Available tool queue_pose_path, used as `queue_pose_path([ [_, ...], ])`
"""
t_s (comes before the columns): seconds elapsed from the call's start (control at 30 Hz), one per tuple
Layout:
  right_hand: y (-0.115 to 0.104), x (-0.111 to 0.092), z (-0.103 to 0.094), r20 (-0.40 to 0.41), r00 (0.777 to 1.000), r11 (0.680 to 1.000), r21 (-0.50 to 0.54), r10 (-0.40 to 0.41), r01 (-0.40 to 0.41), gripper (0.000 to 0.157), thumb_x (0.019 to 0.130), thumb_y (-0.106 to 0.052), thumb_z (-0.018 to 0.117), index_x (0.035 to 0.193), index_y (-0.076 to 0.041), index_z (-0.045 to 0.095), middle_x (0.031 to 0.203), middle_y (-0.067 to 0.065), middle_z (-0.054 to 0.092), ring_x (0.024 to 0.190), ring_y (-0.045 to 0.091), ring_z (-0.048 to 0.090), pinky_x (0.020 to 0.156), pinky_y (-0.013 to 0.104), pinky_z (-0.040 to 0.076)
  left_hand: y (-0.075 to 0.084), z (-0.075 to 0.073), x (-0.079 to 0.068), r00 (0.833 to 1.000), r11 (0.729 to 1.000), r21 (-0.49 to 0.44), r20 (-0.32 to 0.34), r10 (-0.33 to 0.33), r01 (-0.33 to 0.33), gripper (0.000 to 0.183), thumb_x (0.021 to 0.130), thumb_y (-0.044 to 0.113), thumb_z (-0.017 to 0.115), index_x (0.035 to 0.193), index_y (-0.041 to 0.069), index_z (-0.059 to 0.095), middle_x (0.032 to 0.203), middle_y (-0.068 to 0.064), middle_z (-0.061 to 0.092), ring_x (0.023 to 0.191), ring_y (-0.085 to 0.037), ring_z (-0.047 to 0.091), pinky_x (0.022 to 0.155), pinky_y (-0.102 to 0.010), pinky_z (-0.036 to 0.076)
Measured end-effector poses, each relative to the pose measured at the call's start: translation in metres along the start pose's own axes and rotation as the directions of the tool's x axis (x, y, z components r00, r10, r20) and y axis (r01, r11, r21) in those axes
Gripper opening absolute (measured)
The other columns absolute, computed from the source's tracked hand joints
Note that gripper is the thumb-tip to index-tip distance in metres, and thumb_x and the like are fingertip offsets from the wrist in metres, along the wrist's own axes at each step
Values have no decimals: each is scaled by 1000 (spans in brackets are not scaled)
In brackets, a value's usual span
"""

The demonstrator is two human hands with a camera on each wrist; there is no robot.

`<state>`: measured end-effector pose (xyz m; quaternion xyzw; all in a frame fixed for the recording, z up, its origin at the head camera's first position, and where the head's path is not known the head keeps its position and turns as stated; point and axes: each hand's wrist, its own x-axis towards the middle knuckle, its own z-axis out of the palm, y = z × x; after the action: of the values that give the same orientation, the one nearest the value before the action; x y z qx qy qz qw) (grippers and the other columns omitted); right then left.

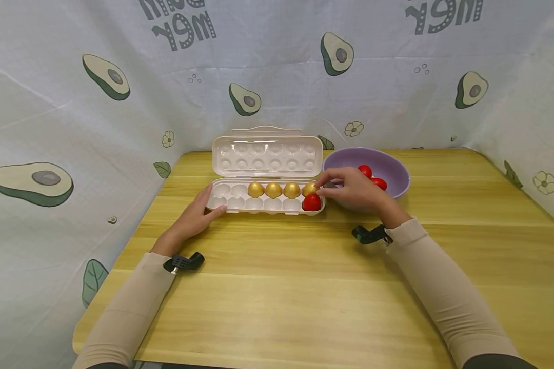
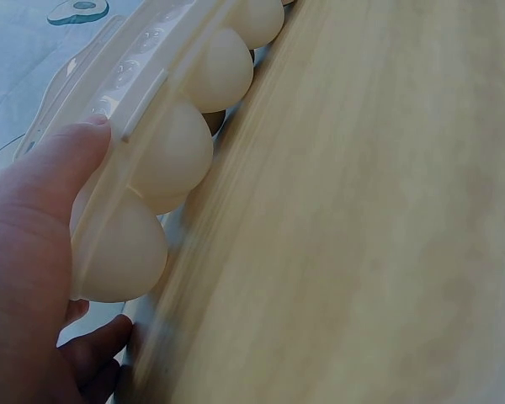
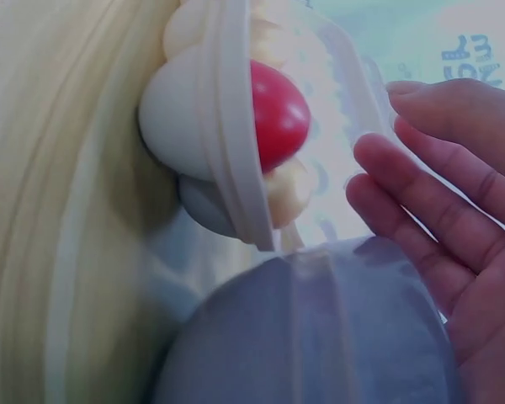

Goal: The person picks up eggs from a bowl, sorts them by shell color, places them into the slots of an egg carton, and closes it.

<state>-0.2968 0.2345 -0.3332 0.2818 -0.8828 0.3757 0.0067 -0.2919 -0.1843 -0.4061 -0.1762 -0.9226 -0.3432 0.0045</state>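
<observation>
A white plastic egg box [image 1: 236, 203] stands on the table with its lid [image 1: 268, 156] raised at the back. Several gold eggs [image 1: 273, 190] sit in its back row, towards the right. One red egg [image 3: 278, 116] occupies the front cell at the right end. My left hand [image 1: 191, 218] grips the box's left end, the thumb [image 2: 88, 147] on the front rim and other fingers around the end. Over the right end hovers my right hand [image 1: 353, 188], its fingers [image 3: 396, 172] loosely bent beside the red egg, with nothing between them.
A purple bowl [image 1: 399, 179] stands just right of the egg box, partly under my right hand. Inside it lie red eggs [image 1: 378, 183]. Behind the wooden table [image 1: 277, 297] hangs a white cloth [image 1: 286, 77] printed with avocados.
</observation>
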Motion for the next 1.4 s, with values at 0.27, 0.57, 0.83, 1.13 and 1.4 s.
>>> queue_pose_path([
  [0.27,3,-3,-17,-64,997,999,4,-37,37,16,87,-15,73,101,-8,72,98,1,70,98,18,63,94,46,49,2,-1,0,1000,1000,0,6,-4,4,89,96,47,54,156,7,3,160,-16,10,146,-34,13,116,-51,13],
  [0.57,6,-9,-37,-112,992,997,-47,53,-59,20,87,-17,73,105,-9,71,103,7,70,101,28,65,92,41,51,2,-1,1,1000,1000,-1,6,-2,2,88,96,47,55,156,7,3,160,-16,10,146,-34,13,116,-51,13],
  [0.83,9,-14,-51,-124,986,989,-81,111,-122,25,89,-25,71,108,-9,70,108,9,68,102,27,64,94,46,49,3,-1,0,1000,1000,-3,3,-7,7,88,96,47,54,155,6,4,160,-16,11,145,-33,14,116,-51,14],
  [1.13,19,-19,-63,-137,981,984,-90,139,-152,32,90,-22,70,116,-4,66,116,16,65,108,33,62,92,47,49,2,-2,0,1000,1000,-12,5,-3,3,89,95,49,54,155,6,4,160,-16,12,145,-32,15,116,-50,14],
  [1.4,25,-24,-69,-138,972,972,-112,188,-204,38,91,-28,68,120,-3,65,119,17,64,110,35,61,92,46,49,1,-1,1,1000,1000,-14,3,-6,6,89,96,48,54,155,6,4,160,-17,12,145,-33,14,116,-51,14],
])
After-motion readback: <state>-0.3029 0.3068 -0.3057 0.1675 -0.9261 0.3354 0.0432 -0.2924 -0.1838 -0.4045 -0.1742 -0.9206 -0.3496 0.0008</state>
